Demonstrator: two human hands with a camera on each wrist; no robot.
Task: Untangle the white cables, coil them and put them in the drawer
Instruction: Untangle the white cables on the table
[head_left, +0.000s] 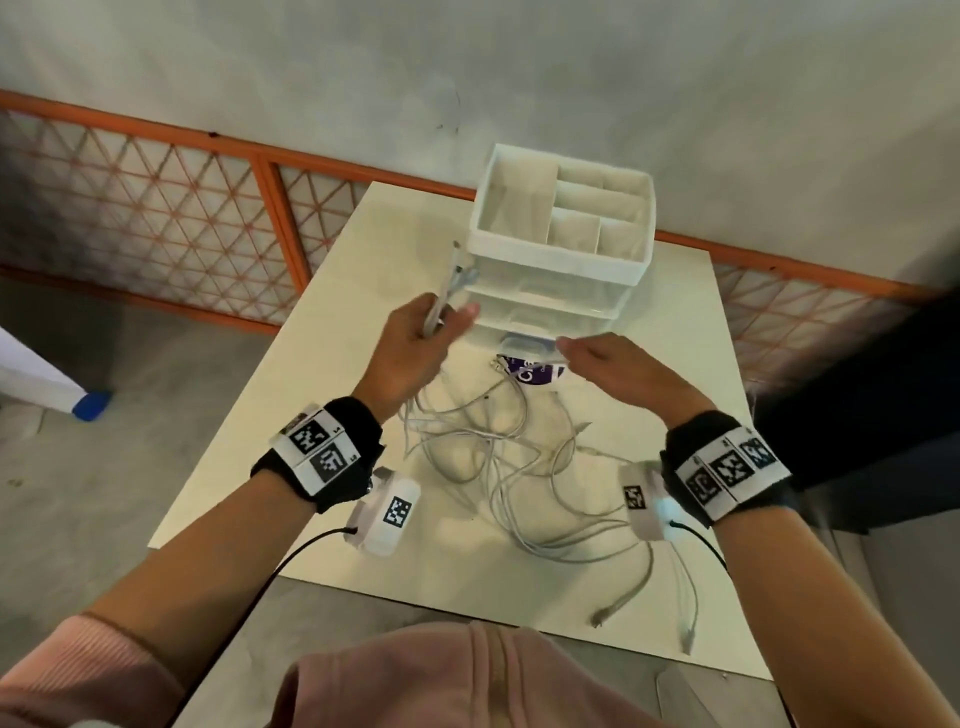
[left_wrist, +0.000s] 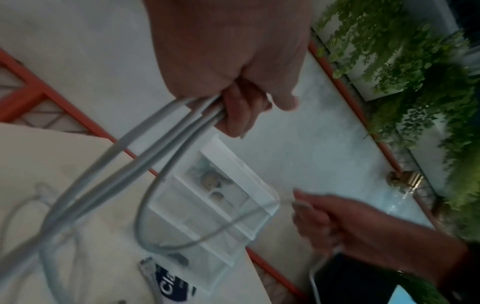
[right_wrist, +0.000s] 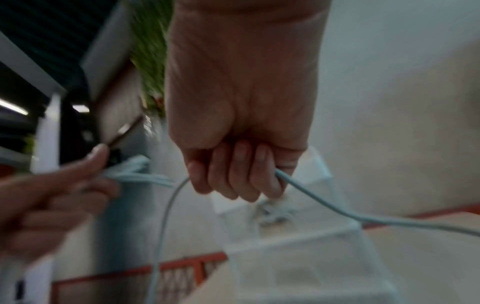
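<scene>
Head view: my left hand (head_left: 415, 343) is raised over the surface (head_left: 322, 415), fingers curled round a bunch of white cables (head_left: 493, 467) whose plug ends stick up past my thumb. My right hand (head_left: 618, 371) is just right of it, near the base of the white drawer unit (head_left: 561, 270). The remaining cables lie tangled on the surface between my wrists, some ends trailing to the near right edge.

Left wrist view: fingers (left_wrist: 233, 115) clamped on several strands; one strand loops across to my right hand.

Right wrist view: fingers (right_wrist: 233, 170) curled tight round a single cable. Picture blurred.
</scene>
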